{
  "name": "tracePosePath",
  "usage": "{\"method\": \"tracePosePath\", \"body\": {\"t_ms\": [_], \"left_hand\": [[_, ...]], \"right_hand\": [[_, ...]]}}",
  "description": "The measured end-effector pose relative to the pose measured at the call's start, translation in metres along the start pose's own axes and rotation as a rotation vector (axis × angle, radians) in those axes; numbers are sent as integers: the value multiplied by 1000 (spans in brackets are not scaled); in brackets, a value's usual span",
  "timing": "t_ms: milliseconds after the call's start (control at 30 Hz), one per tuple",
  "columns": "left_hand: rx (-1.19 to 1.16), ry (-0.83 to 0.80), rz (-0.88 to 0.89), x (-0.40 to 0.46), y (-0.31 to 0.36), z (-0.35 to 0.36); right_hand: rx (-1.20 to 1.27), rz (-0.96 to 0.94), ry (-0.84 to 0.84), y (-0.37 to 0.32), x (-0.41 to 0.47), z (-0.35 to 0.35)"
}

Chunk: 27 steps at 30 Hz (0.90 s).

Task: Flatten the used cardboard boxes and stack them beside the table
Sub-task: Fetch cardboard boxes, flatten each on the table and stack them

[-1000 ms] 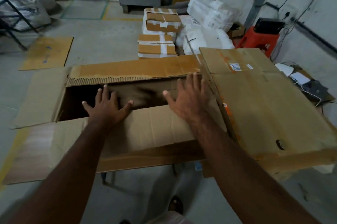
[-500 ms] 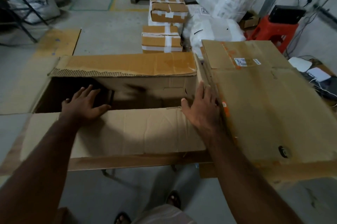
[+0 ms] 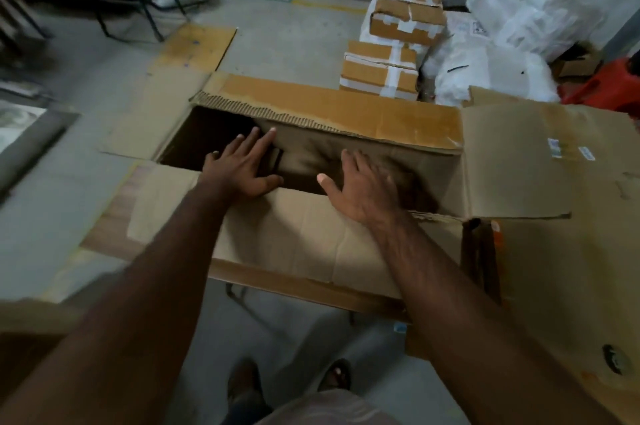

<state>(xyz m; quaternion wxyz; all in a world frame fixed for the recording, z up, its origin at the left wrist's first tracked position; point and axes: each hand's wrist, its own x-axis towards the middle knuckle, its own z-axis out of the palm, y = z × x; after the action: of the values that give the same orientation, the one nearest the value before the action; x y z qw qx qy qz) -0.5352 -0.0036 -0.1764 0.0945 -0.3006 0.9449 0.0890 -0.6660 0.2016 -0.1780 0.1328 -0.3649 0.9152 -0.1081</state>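
Both hands have slid toward each other since half a second ago, the right hand [image 3: 363, 187] leaving the box's right end. In the head view, the left hand [image 3: 242, 165] and right hand reach flat-fingered, gripping nothing, over the near flap [image 3: 298, 234] into the open cardboard box [image 3: 346, 113], which lies on the table's [image 3: 104, 237] near edge.

Both my arms reach forward, hands flat and palms down.
My left hand [image 3: 242, 165] lies with straight, slightly spread fingers pointing ahead and to the right, thumb out to the side. My right hand [image 3: 363, 189] is spread the same way, thumb extended toward the left hand, its fingertips blurred. Both forearms are bare and nearly straight, converging toward the hands.
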Motion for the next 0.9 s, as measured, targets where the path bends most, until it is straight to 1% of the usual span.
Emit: {"method": "tracePosePath", "body": {"t_ms": [67, 100, 233, 300, 400, 533, 600, 700, 800, 900], "left_hand": [[3, 17, 13, -2, -1, 1], [1, 26, 20, -3, -1, 3], [-1, 50, 56, -8, -4, 7], [-2, 39, 74, -8, -5, 6], [-3, 4, 88, -8, -7, 7], [10, -6, 100, -11, -9, 10], [14, -1, 111, -8, -9, 9], [8, 3, 113, 1, -8, 7], [12, 1, 134, 6, -9, 7], [1, 6, 147, 7, -9, 8]], "right_hand": [[-9, 7, -3, -11, 7, 4], [-25, 3, 23, -15, 9, 3], [-124, -29, 244, -25, 31, -17], [-148, -14, 284, -29, 56, -34], [-203, 51, 243, -27, 104, -53], [-206, 164, 23, -16, 153, -53], [-214, 190, -32, -13, 165, -43], [-232, 207, -14, -10, 173, -28], [-228, 209, 2, -9, 174, -26], [-158, 200, 5, -13, 167, -35]]}}
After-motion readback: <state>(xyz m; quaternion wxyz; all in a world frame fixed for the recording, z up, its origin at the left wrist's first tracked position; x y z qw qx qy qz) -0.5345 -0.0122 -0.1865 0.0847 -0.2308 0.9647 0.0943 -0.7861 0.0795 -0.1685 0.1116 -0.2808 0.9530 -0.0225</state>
